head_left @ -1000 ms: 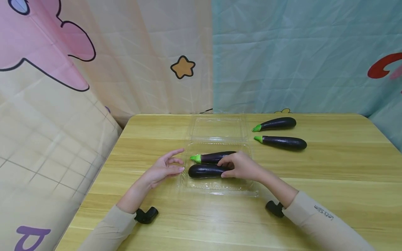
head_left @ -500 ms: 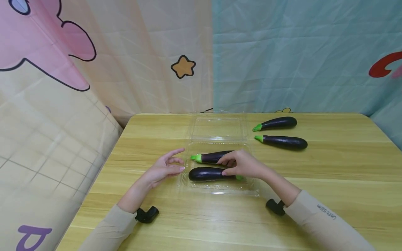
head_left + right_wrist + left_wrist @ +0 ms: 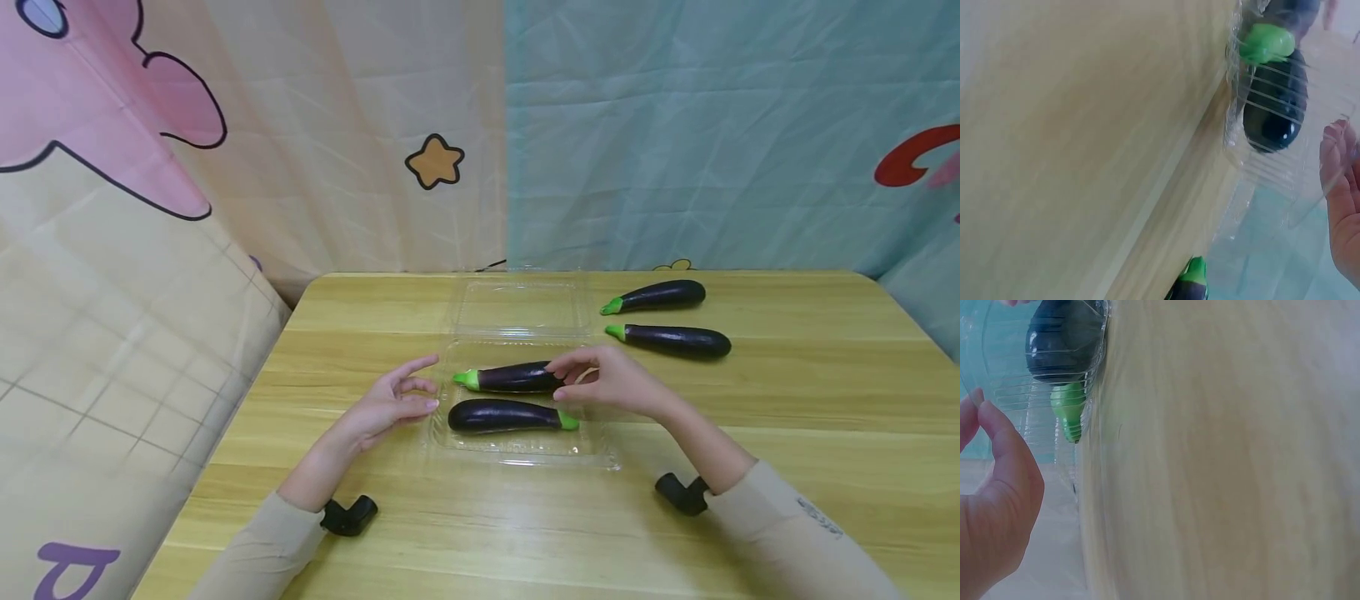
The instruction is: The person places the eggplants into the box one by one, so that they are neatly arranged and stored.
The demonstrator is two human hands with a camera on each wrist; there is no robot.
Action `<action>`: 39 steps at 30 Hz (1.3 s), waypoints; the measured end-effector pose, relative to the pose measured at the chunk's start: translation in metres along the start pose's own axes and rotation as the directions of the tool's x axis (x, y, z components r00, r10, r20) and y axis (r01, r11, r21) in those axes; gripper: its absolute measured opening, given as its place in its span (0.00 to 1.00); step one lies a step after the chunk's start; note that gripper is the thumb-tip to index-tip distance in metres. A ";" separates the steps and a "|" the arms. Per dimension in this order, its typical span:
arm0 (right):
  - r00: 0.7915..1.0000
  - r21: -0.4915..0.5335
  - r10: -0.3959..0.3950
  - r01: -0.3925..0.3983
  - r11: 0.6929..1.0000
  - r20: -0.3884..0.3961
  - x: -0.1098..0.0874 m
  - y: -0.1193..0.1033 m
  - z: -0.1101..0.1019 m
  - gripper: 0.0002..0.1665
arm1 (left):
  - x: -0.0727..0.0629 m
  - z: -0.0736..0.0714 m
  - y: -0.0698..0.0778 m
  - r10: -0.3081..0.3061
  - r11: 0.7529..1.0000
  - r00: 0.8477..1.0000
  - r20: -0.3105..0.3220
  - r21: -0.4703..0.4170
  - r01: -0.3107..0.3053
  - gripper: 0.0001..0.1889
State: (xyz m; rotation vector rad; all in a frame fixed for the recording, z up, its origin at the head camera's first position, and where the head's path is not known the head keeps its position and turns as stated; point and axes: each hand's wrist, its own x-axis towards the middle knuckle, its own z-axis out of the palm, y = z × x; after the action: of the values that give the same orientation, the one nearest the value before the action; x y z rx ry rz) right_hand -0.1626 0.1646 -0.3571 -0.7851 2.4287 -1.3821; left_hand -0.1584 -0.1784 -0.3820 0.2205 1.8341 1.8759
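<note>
A clear plastic clamshell container (image 3: 517, 460) lies opened out on the table, its lid (image 3: 525, 307) folded toward the back. Two eggplants lie in its base. The back eggplant (image 3: 510, 378) has its green stem to the left; the front eggplant (image 3: 502, 416) has its stem to the right. My left hand (image 3: 384, 410) pinches the container's left rim between thumb and fingertips, index finger held out. Over the base's right part is my right hand (image 3: 611, 382), fingers loosely bent with nothing in them, overlapping the back eggplant's right end in the head view.
Behind and right of the container lie two more eggplants, a far eggplant (image 3: 663, 295) and a nearer eggplant (image 3: 678, 341), stems pointing left. A printed curtain (image 3: 637, 142) hangs along the wooden table's (image 3: 480, 533) back edge. Black wrist mounts (image 3: 349, 515) jut from both sleeves.
The front eggplant has shifted toward the front of the base, apart from the back one. My right hand has let go of it and moved up and right. My left hand stays put.
</note>
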 end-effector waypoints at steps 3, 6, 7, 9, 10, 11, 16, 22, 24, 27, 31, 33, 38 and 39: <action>0.999 0.012 -0.013 0.014 1.000 -0.030 -0.005 0.002 -0.006 0.24 | 0.000 0.000 0.000 0.001 1.000 1.000 0.000 0.000 -0.001 0.38; 0.998 0.023 -0.014 0.016 1.000 -0.063 -0.010 0.001 -0.013 0.23 | 0.000 0.000 0.000 0.005 1.000 1.000 0.003 0.000 -0.005 0.38; 0.997 0.021 -0.012 0.013 1.000 -0.073 -0.011 0.002 -0.015 0.23 | 0.000 -0.001 0.000 0.005 1.000 1.000 0.004 -0.001 -0.005 0.38; 0.996 0.014 -0.004 0.005 1.000 -0.089 -0.014 0.002 -0.019 0.22 | 0.000 -0.001 0.000 0.007 1.000 1.000 0.004 -0.003 -0.007 0.38; 0.995 0.009 0.004 -0.003 1.000 -0.095 -0.016 0.002 -0.021 0.22 | 0.000 -0.001 0.000 0.007 1.000 1.000 0.005 -0.004 -0.007 0.38; 0.995 0.006 0.013 -0.012 1.000 -0.101 -0.017 0.002 -0.023 0.22 | 0.000 -0.001 -0.001 0.007 1.000 1.000 0.004 -0.005 -0.007 0.38; 0.992 -0.017 0.038 -0.040 0.999 -0.122 -0.023 0.003 -0.031 0.23 | -0.001 -0.001 -0.001 0.010 1.000 1.000 0.003 -0.008 -0.010 0.38; 0.988 -0.076 0.017 -0.029 0.997 -0.151 -0.033 0.007 -0.044 0.22 | 0.000 -0.001 -0.001 0.007 1.000 1.000 0.004 -0.005 -0.007 0.38; 0.986 -0.100 0.022 -0.039 0.994 -0.165 -0.037 0.009 -0.049 0.21 | 0.000 -0.001 -0.001 0.007 1.000 1.000 0.006 -0.003 -0.007 0.38; 0.982 -0.129 0.052 -0.077 0.989 -0.181 -0.044 0.013 -0.056 0.21 | 0.000 -0.001 -0.001 0.006 1.000 1.000 0.003 0.001 -0.006 0.38; 0.973 -0.126 0.113 -0.140 0.982 -0.200 -0.052 0.016 -0.066 0.23 | 0.000 -0.001 -0.001 0.006 1.000 1.000 -0.002 0.012 -0.006 0.38; 0.969 -0.108 0.136 -0.161 0.981 -0.208 -0.055 0.018 -0.070 0.24 | 0.000 -0.001 -0.001 0.005 1.000 1.000 -0.004 0.011 -0.005 0.38; 0.959 -0.103 0.158 -0.187 0.977 -0.235 -0.060 0.022 -0.078 0.25 | 0.000 -0.002 -0.002 0.004 1.000 1.000 -0.001 0.012 -0.003 0.38; 0.956 -0.107 0.160 -0.191 0.976 -0.244 -0.061 0.023 -0.080 0.25 | 0.000 -0.002 -0.002 0.004 1.000 1.000 0.000 0.012 -0.004 0.38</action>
State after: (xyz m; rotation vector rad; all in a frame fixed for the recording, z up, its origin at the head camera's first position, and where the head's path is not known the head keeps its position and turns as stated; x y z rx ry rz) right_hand -0.1557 0.2660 -0.3387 -0.4375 2.7144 -1.3256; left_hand -0.1590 -0.1801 -0.3840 0.2282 1.8473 1.8679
